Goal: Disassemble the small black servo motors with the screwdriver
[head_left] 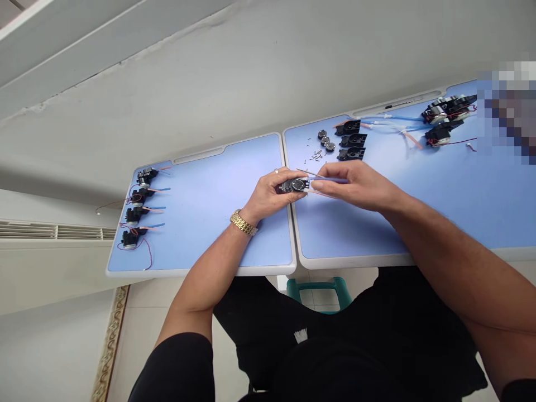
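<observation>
My left hand (270, 192), with a ring and a gold watch, is closed around a small black motor-like assembly (295, 185) that has a round part on its upper face. The assembly is held above the gap between two tables. At its right end, the closed fingers of my right hand (347, 183) pinch thin tubing. A blue tube (335, 180) runs under these fingers, and an orange tube lies just below. A thin dark strand or rod (309, 172) sticks out near the right fingertips; its kind is unclear. Small screws (317, 156) lie scattered beyond my hands.
Three black housings (352, 140) and small round metal parts (325, 140) lie beyond my right hand. Several finished-looking assemblies (134, 213) line the left table edge. More assemblies (439, 134) with tubes, and a pen (400, 104), are at right. A green stool (343, 293) stands below.
</observation>
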`<state>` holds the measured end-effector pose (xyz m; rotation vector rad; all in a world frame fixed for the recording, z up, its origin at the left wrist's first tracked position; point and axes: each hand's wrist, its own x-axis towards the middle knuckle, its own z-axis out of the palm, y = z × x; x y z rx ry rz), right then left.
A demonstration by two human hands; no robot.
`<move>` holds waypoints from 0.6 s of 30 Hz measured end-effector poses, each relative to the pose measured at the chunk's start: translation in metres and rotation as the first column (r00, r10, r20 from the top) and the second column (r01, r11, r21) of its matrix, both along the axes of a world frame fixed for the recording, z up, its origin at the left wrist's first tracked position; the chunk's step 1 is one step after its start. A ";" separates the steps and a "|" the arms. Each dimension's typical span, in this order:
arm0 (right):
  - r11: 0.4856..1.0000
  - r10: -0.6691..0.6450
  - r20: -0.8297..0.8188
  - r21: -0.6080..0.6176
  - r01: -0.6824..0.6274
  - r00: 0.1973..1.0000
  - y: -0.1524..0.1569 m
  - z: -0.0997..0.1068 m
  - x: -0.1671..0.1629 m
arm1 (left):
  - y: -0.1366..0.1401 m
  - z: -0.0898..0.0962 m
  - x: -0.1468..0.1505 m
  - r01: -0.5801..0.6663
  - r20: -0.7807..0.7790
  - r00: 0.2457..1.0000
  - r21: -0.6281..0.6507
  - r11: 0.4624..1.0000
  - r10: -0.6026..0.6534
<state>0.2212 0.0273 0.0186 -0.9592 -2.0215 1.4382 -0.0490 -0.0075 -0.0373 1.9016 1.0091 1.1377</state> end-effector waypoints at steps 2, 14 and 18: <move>0.989 -0.124 -0.016 0.078 0.125 0.992 0.002 0.002 0.006 | 0.001 0.001 -0.001 -0.019 -0.009 1.000 0.000 1.000 0.019; 0.908 -0.047 0.038 0.417 0.027 0.998 0.000 0.013 0.028 | 0.004 -0.008 -0.010 -0.039 0.006 0.999 -0.028 0.999 0.039; 0.869 -0.113 0.087 0.491 0.056 0.990 0.002 0.010 0.029 | 0.005 -0.009 -0.011 -0.030 0.001 1.000 -0.034 0.999 0.030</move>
